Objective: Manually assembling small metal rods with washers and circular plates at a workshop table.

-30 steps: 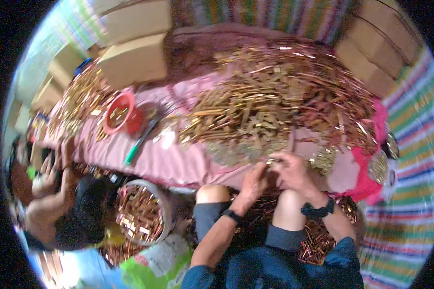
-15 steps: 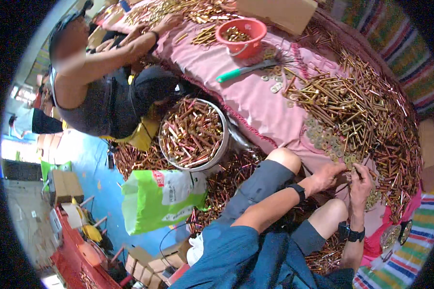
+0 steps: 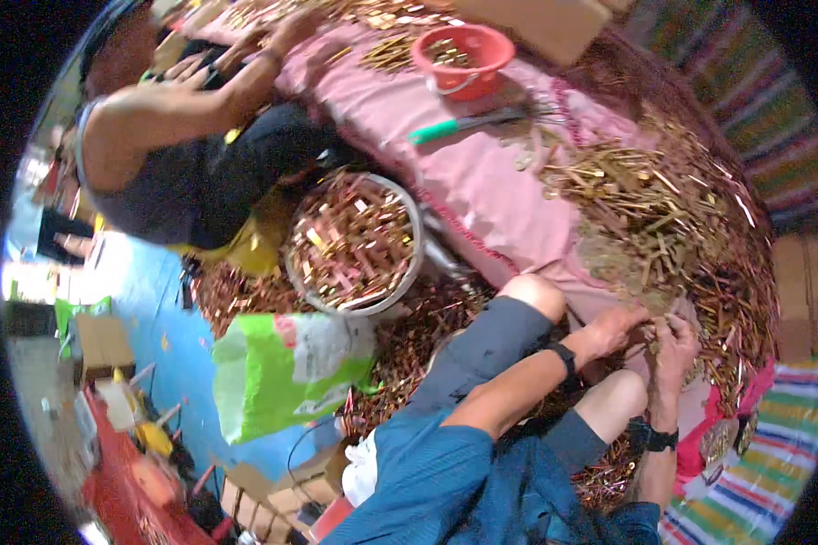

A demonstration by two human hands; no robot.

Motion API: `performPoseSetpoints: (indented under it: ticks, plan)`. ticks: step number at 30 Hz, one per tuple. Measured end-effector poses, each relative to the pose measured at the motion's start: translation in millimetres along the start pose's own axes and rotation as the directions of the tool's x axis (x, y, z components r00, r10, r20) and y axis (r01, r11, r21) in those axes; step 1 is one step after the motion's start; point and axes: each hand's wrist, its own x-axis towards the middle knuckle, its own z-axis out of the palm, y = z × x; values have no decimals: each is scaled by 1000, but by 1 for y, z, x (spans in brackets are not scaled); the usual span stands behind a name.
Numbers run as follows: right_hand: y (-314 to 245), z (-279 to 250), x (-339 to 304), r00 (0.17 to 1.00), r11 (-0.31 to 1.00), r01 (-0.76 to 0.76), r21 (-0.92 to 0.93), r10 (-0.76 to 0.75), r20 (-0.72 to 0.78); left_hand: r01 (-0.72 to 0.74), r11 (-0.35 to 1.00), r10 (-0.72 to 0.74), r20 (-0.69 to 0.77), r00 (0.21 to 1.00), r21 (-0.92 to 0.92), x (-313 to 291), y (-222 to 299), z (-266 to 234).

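Note:
My left hand (image 3: 616, 331) and my right hand (image 3: 674, 351) are close together at the near edge of the pink cloth (image 3: 482, 195). Fingers and thumbs of both are pinched together. Whatever sits between the fingertips is too small and blurred to name. Just beyond them lies a patch of flat metal washers (image 3: 613, 259). A large heap of long brass-coloured bolts (image 3: 659, 204) spreads from there to the right and away.
A red bucket (image 3: 468, 80) with metal pieces and a green-handled tool (image 3: 436, 133) lie farther off. On my left are a white tub (image 3: 416, 222) full of brass-coloured parts, a green-and-white sack (image 3: 259, 372) and another person (image 3: 154, 182). Loose parts (image 3: 400, 350) lie by my knees.
The view has shifted slightly and blurred. My hands stay together at the same spot, the right fingers a little changed in pose. The other person's arm has moved slightly left.

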Motion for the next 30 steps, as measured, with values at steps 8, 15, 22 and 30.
performPoseSetpoints:
  ticks: [8, 15, 22, 30]
  plan:
    - [-79, 18, -12, 994, 992, 91, 87, -96, 57, 122, 991, -116, 116, 986, -49, 3, 0, -22]
    - [-71, 10, -9, 987, 986, 157, 53, -156, -34, 77, 992, -66, 112, 991, -96, 14, 15, -17]
    - [-76, 17, -15, 1000, 941, 7, 337, -7, -1, 254, 965, -240, 172, 955, -64, 8, 9, -21]
    - [-97, 7, -10, 990, 981, -117, 154, 103, 98, 253, 967, -246, 249, 937, 5, 16, 26, -27]
